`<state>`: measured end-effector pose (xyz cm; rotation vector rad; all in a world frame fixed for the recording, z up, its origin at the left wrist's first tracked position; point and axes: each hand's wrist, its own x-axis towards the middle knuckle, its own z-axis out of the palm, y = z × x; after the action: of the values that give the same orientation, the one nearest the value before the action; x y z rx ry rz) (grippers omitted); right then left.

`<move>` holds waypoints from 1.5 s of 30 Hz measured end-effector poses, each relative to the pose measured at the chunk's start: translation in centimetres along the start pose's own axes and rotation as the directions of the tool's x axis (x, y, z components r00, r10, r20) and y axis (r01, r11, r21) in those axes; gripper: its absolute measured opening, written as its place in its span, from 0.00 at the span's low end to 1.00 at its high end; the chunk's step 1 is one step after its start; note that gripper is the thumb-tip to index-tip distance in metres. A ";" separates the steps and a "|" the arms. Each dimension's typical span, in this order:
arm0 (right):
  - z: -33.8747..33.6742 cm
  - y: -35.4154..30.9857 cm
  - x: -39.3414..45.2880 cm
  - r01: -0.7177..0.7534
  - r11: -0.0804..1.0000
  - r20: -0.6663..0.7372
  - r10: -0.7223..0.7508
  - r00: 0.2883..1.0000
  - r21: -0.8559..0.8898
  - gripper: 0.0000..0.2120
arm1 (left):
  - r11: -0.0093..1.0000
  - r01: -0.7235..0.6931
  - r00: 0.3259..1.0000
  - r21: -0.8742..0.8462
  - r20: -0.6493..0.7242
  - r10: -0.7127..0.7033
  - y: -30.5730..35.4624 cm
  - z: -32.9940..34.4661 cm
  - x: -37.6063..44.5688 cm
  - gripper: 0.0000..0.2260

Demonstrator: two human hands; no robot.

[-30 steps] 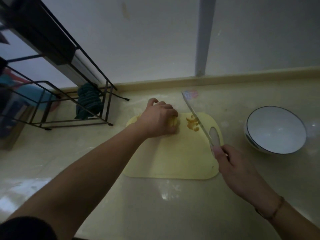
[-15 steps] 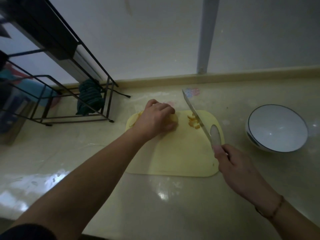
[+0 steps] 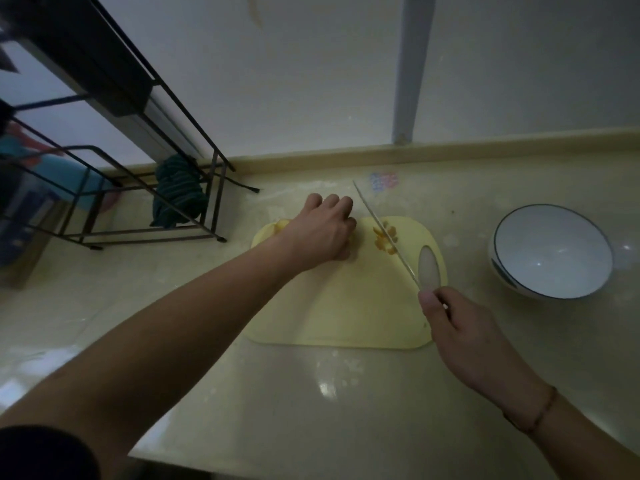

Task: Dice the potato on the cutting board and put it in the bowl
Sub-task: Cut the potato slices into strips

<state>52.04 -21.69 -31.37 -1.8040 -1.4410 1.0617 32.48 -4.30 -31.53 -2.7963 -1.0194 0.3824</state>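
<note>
On the cutting board (image 3: 346, 306), the firm, likely wet-slick potato (image 3: 281, 226) sat pinned under the left hand's (image 3: 323, 230) curled fingers, best held knuckles-forward, while the right hand (image 3: 464, 334) gripped the knife (image 3: 388, 233) beside cut pieces (image 3: 383, 239)

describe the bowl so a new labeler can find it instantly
Start at the yellow cutting board in the middle of the counter and look right, past the right hand. The bowl stands alone there: round, white, dark-rimmed, with nothing visible inside.
</note>
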 end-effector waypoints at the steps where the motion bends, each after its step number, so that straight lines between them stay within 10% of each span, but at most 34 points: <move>1: 0.1 0.0 0.1 -0.001 1.000 0.002 0.001 1.000 -0.001 0.22 | 0.998 0.020 0.999 -0.052 -0.037 -0.022 0.0 0.2 -0.2 0.17; 13: 0.7 -0.1 0.6 0.000 0.998 0.037 0.002 0.999 -0.057 0.22 | 0.781 0.216 0.911 -0.585 -0.166 -0.377 7.3 4.3 -3.9 0.22; 45: 0.9 -0.8 -2.2 -0.231 0.973 0.206 0.228 0.952 -0.011 0.25 | 0.628 0.199 0.850 -0.753 -0.187 -0.493 8.2 5.3 -3.9 0.20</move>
<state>50.70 -23.64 -30.65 -1.9339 -1.3584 1.4084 33.10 -12.82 -37.69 -2.9214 -1.8768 -0.7624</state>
